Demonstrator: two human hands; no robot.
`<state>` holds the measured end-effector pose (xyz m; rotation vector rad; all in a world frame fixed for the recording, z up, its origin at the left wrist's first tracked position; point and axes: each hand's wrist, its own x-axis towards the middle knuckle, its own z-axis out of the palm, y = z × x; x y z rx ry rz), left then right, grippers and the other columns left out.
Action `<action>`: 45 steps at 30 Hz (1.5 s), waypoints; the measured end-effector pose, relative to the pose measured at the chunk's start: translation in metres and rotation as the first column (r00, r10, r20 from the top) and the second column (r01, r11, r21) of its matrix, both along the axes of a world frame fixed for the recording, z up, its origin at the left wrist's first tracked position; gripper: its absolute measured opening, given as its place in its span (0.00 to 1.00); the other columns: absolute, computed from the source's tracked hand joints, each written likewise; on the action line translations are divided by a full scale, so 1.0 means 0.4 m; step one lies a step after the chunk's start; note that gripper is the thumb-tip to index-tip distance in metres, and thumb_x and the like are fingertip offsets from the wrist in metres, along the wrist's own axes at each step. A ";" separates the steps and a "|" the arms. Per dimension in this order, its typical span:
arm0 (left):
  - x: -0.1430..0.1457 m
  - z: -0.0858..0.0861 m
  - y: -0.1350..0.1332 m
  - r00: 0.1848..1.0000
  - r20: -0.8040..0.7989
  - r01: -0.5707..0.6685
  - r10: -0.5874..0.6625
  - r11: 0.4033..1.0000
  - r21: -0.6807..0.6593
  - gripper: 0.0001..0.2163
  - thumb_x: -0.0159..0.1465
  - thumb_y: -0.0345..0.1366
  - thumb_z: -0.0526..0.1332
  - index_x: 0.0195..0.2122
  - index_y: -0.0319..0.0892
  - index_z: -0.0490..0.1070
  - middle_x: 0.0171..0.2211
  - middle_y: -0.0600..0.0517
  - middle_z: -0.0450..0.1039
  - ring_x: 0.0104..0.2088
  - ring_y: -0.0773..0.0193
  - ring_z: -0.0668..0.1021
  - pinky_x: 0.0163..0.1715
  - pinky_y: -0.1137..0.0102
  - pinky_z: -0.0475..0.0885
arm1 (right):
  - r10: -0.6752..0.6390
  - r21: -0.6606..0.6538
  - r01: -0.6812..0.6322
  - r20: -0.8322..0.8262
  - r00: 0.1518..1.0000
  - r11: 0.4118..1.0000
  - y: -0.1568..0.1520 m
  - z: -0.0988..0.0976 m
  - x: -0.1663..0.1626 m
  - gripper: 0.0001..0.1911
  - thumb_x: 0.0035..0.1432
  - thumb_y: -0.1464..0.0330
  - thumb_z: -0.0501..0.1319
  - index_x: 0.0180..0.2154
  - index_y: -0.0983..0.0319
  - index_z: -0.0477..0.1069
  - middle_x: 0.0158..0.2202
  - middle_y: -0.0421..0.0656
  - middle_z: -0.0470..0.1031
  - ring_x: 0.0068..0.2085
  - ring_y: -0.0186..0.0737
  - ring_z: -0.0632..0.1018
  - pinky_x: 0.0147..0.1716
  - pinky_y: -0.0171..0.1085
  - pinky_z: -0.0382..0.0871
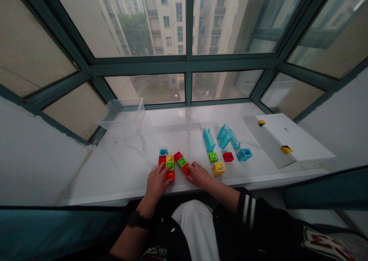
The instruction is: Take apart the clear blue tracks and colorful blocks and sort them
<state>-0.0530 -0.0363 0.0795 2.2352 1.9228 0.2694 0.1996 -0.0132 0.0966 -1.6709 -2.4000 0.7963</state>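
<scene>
- Some joining looks done: a multicoloured block cluster (170, 158) lies at nine o'clock from a three-block strip (182, 162), which sits tilted beside it, apart at the near end; whether their far ends touch cannot be told.
- The person's left hand (158, 181) appears to grip the cluster's near end narrowly, thumb and fingers about a red block.
- The right hand (199, 175) seems to pinch the strip's near red block, fingers close together.
- Left unjoined, by the look of it, are four loose cubes around three o'clock from the strip: one green cube (213, 157), one red cube (228, 157), one blue cube (244, 154) and one yellow cube (219, 169).
- The cluster shows at least five blocks; fingers hide part of it. The strip counts three: red, green, red.
- Translucent blue pieces (209, 140) lie at two o'clock, apparently three, two of them overlapping.
- One clear container (123, 117) stands at ten o'clock; one white case (293, 136) with two yellow-and-black tabs (286, 149) lies just before three.
</scene>
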 end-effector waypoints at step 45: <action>0.067 0.032 0.037 0.991 0.013 0.132 -0.132 0.985 -0.108 0.31 0.60 0.32 0.71 0.64 0.56 0.71 0.74 0.45 0.56 0.73 0.34 0.59 0.68 0.33 0.54 | -0.088 0.030 0.136 -0.624 0.776 0.990 -0.010 0.024 0.032 0.10 0.61 0.66 0.68 0.32 0.59 0.67 0.31 0.37 0.73 0.32 0.36 0.73 0.34 0.34 0.67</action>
